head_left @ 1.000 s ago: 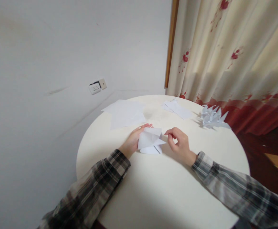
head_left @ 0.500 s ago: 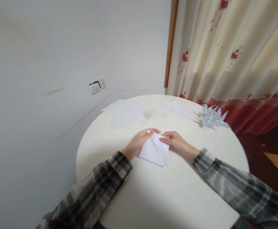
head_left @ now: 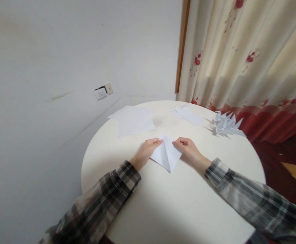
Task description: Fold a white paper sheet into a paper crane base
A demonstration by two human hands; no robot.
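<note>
A folded sheet of white paper (head_left: 172,157) is between my hands above the middle of the round white table (head_left: 178,210). A crease runs down its middle, and its lower corner points toward me. My left hand (head_left: 148,149) pinches the paper's upper left edge, thumb on top. On the other side, my right hand (head_left: 187,147) grips the upper right edge between thumb and curled fingers. The fingers under the paper are partly hidden.
Large white sheets (head_left: 135,120) lie at the table's far left. Smaller paper pieces (head_left: 190,116) lie at the back. Several folded paper cranes (head_left: 226,123) cluster near the right edge. A wall socket (head_left: 100,94) and a flowered curtain (head_left: 229,67) are beyond the table.
The paper has opened out along its middle crease and turned, so a corner now points toward me. My hands have moved slightly apart, both still holding it.
</note>
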